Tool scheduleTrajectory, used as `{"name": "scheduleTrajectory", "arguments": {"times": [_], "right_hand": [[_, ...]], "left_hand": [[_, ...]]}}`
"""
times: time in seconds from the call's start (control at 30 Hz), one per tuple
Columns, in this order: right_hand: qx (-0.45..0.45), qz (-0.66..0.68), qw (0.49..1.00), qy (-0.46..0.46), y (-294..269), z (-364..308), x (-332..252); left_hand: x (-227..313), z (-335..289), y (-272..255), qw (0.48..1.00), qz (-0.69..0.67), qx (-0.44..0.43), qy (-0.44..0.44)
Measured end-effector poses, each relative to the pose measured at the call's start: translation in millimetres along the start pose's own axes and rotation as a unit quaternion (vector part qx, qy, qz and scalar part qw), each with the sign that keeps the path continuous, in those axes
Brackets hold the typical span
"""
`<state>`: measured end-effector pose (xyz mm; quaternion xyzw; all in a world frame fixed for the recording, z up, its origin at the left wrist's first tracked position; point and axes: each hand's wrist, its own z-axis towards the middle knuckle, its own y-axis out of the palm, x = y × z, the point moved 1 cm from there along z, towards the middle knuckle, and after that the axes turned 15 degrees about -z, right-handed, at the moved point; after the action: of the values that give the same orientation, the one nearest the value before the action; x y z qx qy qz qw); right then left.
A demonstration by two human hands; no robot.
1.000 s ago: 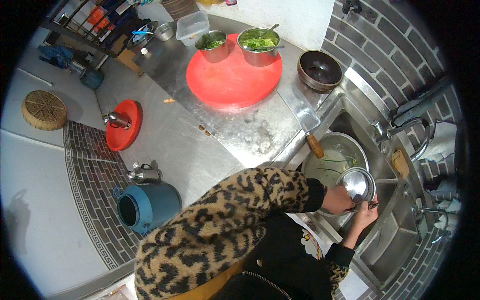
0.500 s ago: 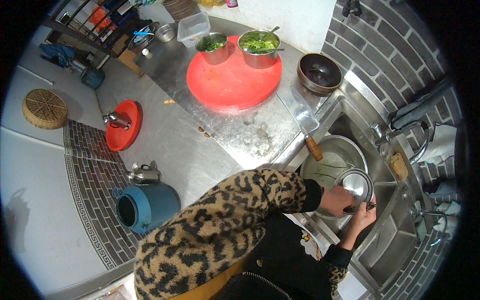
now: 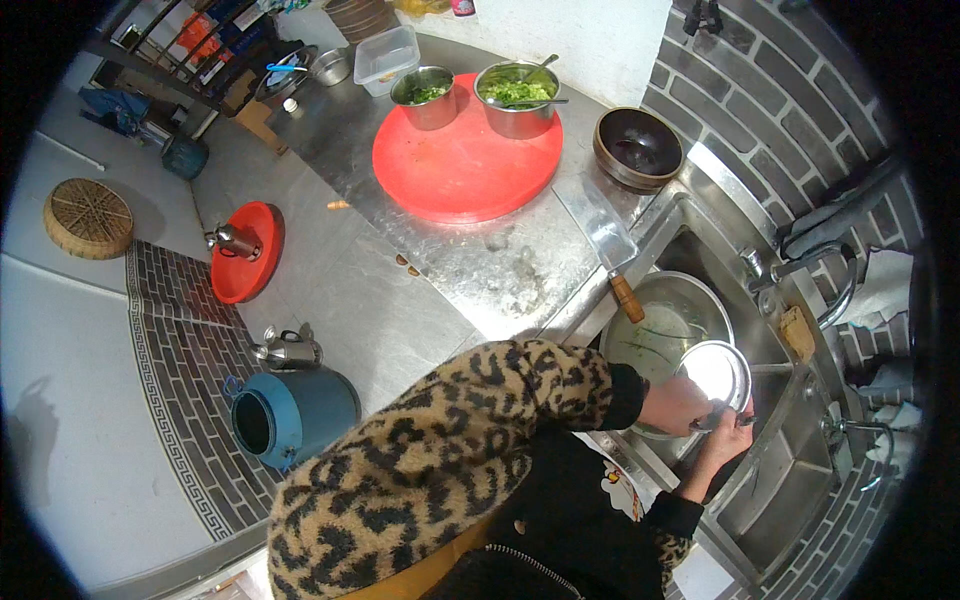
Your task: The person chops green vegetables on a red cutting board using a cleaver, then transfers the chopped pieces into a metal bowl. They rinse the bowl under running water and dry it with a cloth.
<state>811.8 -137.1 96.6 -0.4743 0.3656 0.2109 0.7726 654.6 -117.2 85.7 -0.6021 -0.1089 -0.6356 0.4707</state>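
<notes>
Over the sink I hold a small round metal bowl (image 3: 716,368), its bright face catching the light. My left hand (image 3: 674,405) is closed at its near left edge, and my right hand (image 3: 728,440) grips from the near right. A dark narrow piece shows between my fingers; whether it is a handle or a separate tool I cannot tell. Just beyond, a large metal basin (image 3: 722,305) of water sits in the left sink compartment, with a few thin green strands (image 3: 655,333) in it.
A cleaver (image 3: 605,230) lies with its wooden handle jutting over the basin. Brown bowls (image 3: 640,150) stand behind it. A red round board (image 3: 460,180) carries two metal pots of chopped greens (image 3: 520,120). Two faucets (image 3: 850,290) line the sink's wall side; a blue can (image 3: 330,400) stands at left.
The small metal bowl has shifted slightly right and tilted, so its face looks brighter. My hands have moved a little with it. The green strands in the basin have drifted.
</notes>
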Motion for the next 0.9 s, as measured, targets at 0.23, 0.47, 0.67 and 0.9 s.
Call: {"name": "scheduleTrajectory", "arguments": {"times": [0.23,0.47,0.67,0.9], "right_hand": [[0.004,0.006,1.0,0.013,3.0,-1.1,16.5],[0.02,0.065,0.998,0.011,5.1,-3.1,16.1],[-0.003,0.011,0.999,0.038,-0.9,-6.6,2.9],[0.014,-0.009,1.0,-0.002,-5.7,-8.7,-2.5]], "left_hand": [[0.7,-4.4,2.1,0.997,0.058,0.012,0.055],[-4.3,-5.9,1.2,0.984,0.128,0.023,0.121],[-20.2,-5.0,7.0,0.98,0.145,-0.03,0.136],[-30.5,-14.6,0.7,0.947,0.197,-0.006,0.255]]}}
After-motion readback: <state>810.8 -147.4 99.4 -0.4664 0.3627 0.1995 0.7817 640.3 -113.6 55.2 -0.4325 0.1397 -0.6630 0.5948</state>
